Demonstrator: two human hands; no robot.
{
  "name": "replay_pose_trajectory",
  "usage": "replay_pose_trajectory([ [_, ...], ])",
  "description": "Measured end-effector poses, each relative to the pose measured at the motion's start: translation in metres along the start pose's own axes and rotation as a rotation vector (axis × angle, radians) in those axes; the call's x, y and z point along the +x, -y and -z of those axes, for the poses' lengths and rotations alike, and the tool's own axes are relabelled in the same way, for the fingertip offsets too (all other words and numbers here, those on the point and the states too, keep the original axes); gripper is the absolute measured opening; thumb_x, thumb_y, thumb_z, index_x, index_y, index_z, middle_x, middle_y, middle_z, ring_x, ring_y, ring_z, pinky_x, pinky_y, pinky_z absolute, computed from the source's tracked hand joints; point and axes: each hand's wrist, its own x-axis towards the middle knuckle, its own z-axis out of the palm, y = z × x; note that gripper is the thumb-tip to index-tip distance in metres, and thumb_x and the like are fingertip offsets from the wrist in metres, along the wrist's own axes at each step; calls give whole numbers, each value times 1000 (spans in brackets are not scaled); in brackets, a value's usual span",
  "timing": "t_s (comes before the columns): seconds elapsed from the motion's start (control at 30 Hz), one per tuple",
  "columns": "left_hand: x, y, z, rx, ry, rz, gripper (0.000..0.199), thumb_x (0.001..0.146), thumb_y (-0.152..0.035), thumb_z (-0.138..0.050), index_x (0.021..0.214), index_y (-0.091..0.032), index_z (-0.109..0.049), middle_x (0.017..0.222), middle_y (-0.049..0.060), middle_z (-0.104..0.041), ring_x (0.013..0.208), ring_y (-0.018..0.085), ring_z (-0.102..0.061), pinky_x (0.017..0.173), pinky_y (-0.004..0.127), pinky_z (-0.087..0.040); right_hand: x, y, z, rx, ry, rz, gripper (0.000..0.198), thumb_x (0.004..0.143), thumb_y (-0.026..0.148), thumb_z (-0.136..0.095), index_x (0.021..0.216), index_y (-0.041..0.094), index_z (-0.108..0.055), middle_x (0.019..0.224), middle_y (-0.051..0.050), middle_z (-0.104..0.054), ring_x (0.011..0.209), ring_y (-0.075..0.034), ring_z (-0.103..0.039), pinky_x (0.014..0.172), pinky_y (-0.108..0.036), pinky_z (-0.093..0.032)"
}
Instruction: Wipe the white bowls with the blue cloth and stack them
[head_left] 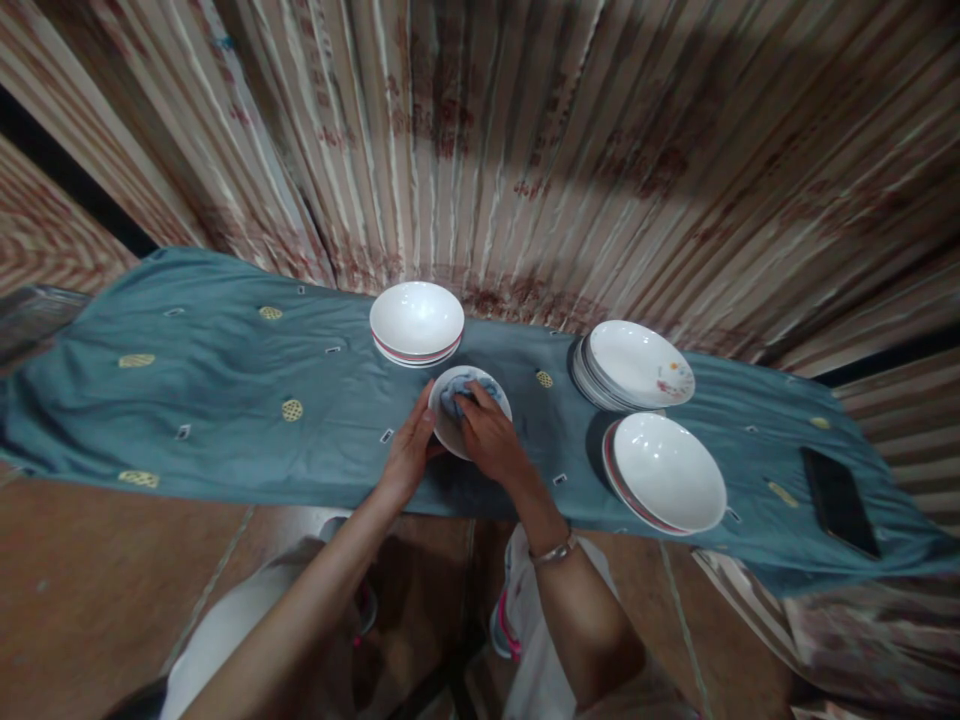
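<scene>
A white bowl (448, 432) is held near the front edge of the cloth-covered table, its opening facing up toward me. Around its left rim curls my left hand (409, 450), the thumb on the edge and the other fingers partly hidden behind it. Inside the bowl, my right hand (487, 430) presses its fingers onto a bunched blue-and-white cloth (452, 397). Just behind stands a stack of white bowls (418, 315) with a red band below the rim.
To the right are a stack of plates (637, 362), the top one flower-marked, and a stack of white bowls (670, 472) close to the front edge. A black phone (840, 500) lies farther right on the teal tablecloth (225, 400). A pleated curtain (480, 150) hangs behind.
</scene>
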Motion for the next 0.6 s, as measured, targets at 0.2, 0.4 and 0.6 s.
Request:
replay_pose_trajectory([
  [0.2, -1, -2, -2, -13, -19, -1, 70, 84, -58, -60, 146, -29, -47, 157, 3, -41, 140, 33, -41, 89, 42, -60, 0, 3, 13, -309, 29, -87, 35, 90, 8, -42, 114, 12, -67, 136, -18, -55, 123, -27, -51, 109, -44, -39],
  [0.4, -2, -6, -5, -7, -29, 1, 73, 82, -60, -62, 146, -27, -49, 154, 5, -45, 135, 34, -46, 84, 39, -61, -4, 1, 23, -372, 101, -108, 28, 90, 8, -46, 99, 14, -71, 117, -16, -65, 110, -24, -59, 103, -39, -44],
  [0.6, -5, -12, -7, 11, -17, 2, 71, 83, -60, -59, 145, -26, -49, 152, 6, -48, 134, 31, -48, 88, 38, -59, -14, -4, 32, -279, 174, -91, 28, 92, 8, -45, 95, 16, -72, 110, -12, -71, 109, -20, -63, 102, -33, -45],
])
